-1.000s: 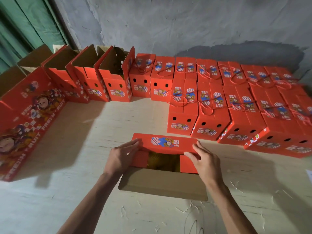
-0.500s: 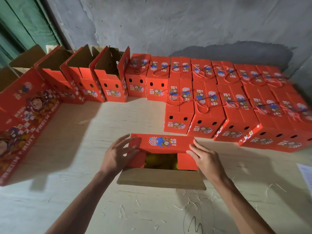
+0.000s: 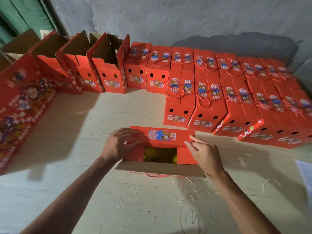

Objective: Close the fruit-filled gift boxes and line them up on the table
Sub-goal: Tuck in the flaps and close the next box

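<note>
A red gift box (image 3: 162, 136) stands in front of me on the pale table (image 3: 84, 129), its top partly open. Yellow fruit (image 3: 159, 155) shows through the gap. The far red flap is folded down over the opening, and the near brown flap (image 3: 160, 169) lies open toward me. My left hand (image 3: 118, 144) presses on the left end of the red flap and the left side tab. My right hand (image 3: 202, 152) touches the flap's right end with straight fingers. A red cord (image 3: 157, 175) peeks out under the brown flap.
Two rows of closed red boxes (image 3: 211, 98) with cord handles fill the back right. Several open-topped boxes (image 3: 108, 71) stand along the back left wall. Flat printed boxes (image 3: 22, 105) lean at the left. A white paper (image 3: 305, 174) lies at the right edge.
Both hands have pushed the far red flap further down over the fruit. The left hand has slid onto the flap's left end; the view has shifted slightly.
</note>
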The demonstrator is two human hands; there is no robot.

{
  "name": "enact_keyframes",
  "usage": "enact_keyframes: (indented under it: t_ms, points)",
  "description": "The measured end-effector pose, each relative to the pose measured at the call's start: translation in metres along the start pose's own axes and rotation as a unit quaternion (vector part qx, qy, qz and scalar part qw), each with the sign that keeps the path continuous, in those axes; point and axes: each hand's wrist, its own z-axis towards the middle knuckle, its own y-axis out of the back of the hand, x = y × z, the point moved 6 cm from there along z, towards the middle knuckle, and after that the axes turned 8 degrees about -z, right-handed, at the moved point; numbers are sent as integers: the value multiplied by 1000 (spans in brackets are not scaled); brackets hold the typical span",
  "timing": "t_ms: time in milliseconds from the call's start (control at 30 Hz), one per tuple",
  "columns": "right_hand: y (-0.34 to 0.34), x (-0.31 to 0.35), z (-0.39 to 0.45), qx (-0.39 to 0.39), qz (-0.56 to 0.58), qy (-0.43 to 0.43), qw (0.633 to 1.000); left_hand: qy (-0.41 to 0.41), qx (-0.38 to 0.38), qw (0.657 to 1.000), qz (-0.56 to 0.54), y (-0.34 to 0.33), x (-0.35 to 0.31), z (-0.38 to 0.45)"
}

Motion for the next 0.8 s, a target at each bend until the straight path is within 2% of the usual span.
enact_keyframes:
  t_ms: [167,300,400,433,500,700,800]
  points:
    - [-12,-8,-7,46,106,-94,989,115,25,987,-106,-7,21,-8]
    - [-36,-20,-11,149,173,-163,960,108,89,978,-154,-17,29,-5]
    - [-47,-25,-16,204,209,-217,931,232,124,943,-206,-23,48,-11]
    - [-49,-26,-17,207,209,-222,929,266,133,926,-233,-26,50,-13]
    - [-50,-28,-16,205,212,-226,928,282,141,910,-271,-33,50,-14]
    - [-50,-30,-17,193,223,-238,925,308,153,902,-261,-33,44,-12]
    - [-50,-33,-17,191,240,-245,920,295,168,915,-219,-25,34,-4]
